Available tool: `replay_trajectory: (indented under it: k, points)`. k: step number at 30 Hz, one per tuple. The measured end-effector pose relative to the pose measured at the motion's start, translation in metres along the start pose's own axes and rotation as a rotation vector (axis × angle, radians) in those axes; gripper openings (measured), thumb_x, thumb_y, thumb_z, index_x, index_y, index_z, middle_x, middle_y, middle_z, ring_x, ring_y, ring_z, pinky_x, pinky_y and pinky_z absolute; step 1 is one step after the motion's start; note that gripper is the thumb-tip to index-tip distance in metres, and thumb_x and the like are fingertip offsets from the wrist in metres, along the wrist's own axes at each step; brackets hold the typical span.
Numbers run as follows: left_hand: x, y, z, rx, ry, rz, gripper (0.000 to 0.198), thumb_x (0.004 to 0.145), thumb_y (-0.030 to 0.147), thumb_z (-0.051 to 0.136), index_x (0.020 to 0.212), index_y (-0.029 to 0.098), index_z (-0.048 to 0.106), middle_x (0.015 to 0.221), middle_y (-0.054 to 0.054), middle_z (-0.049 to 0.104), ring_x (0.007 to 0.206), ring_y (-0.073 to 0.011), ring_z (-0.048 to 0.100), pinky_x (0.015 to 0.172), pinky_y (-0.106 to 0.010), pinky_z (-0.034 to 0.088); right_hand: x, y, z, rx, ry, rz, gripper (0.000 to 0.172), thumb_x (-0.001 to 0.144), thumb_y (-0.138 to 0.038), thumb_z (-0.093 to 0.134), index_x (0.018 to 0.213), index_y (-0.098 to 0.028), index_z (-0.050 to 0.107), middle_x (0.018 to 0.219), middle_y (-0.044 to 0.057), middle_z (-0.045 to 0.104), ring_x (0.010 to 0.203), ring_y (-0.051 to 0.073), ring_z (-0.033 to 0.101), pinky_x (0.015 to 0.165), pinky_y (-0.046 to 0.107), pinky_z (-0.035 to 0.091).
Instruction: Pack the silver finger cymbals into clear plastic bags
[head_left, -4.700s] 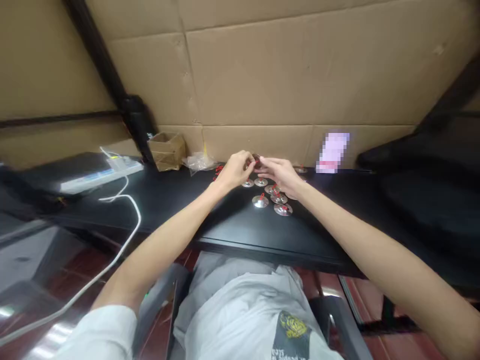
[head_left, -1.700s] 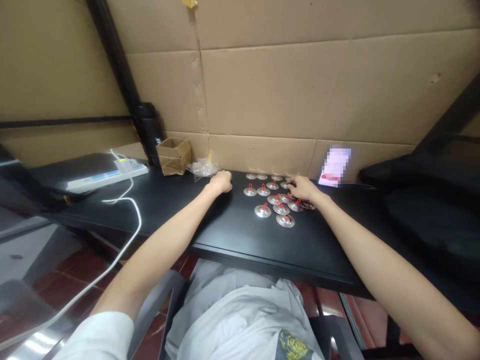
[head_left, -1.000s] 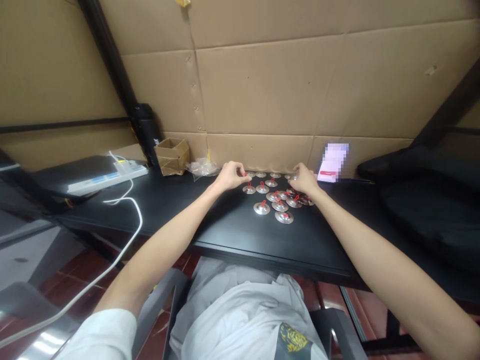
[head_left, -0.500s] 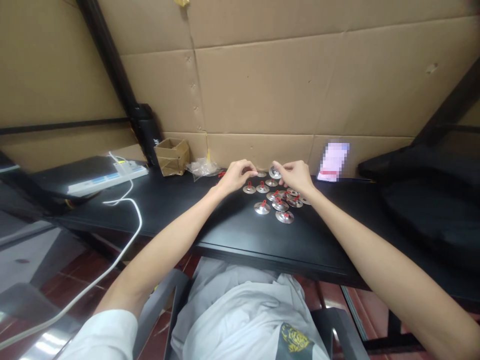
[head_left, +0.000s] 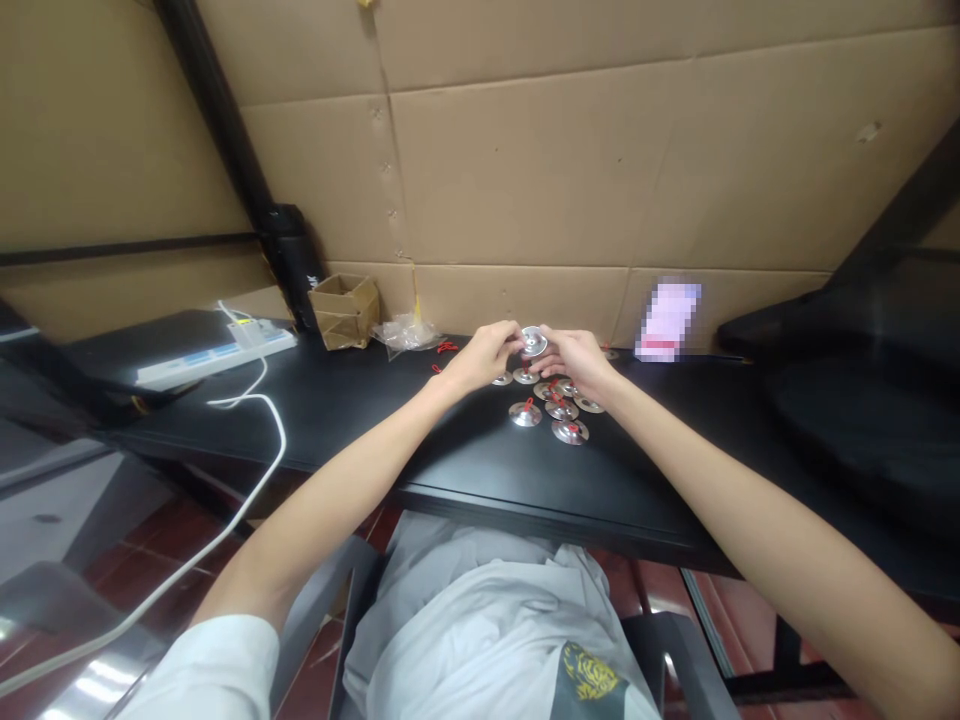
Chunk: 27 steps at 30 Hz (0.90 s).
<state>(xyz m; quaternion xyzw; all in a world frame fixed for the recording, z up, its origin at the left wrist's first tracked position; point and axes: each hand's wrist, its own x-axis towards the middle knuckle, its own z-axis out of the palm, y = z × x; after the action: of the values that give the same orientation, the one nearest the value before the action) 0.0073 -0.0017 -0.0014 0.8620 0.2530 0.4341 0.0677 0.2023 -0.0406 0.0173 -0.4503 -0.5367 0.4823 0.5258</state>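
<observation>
Cymbal [head_left: 533,341] pinched between left hand [head_left: 486,358] and right hand [head_left: 571,362], both together on its rim; more red-looped cymbals [head_left: 525,414] remain on desk [head_left: 465,470] at 6 o'clock.

A wall of brown cardboard sheets [head_left: 525,180] stands behind the black table [head_left: 315,430], and a small open cardboard box [head_left: 345,312], a crumpled clear plastic bag [head_left: 405,336] and a black bottle [head_left: 289,262] stand near the wall on the left side. Further left lies a white power strip [head_left: 217,358] with a white cable [head_left: 274,425] that hangs over the table edge, while a blurred pink and white card [head_left: 667,320] leans on the wall at the right, beside a black padded object [head_left: 847,400].
</observation>
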Motion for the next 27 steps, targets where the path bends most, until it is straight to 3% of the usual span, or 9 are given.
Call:
replay_trajectory:
  k: [9,17,27]
  points:
    - [-0.002,0.003,0.001,0.065,0.038,-0.056,0.011,0.101,0.025,0.063,0.095,0.018,0.068,0.090,-0.006,0.074,0.073,-0.0159,0.063,0.074,-0.031,0.049,-0.002,0.002,0.001,0.061,-0.053,0.002,0.026,0.108,-0.028,0.067,0.089,-0.013,0.078,0.091,0.015,0.083,0.063,0.018,0.078,0.051,0.022,0.058]
    - [-0.001,0.004,-0.003,0.112,0.116,-0.039,0.013,0.099,0.021,0.061,0.086,0.020,0.058,0.081,-0.002,0.065,0.070,-0.0152,0.056,0.069,-0.031,0.044,-0.006,0.001,0.002,0.099,-0.170,-0.023,0.019,0.103,-0.030,0.073,0.100,-0.014,0.083,0.110,0.016,0.084,0.071,0.019,0.080,0.057,0.024,0.059]
    - [0.000,0.013,-0.006,0.045,0.122,0.008,0.017,0.101,0.021,0.057,0.085,0.021,0.051,0.081,-0.002,0.060,0.071,-0.0149,0.053,0.070,-0.031,0.044,-0.006,0.001,0.004,0.132,-0.139,-0.055,0.014,0.099,-0.022,0.076,0.107,-0.018,0.087,0.111,0.012,0.084,0.076,0.019,0.081,0.056,0.024,0.058]
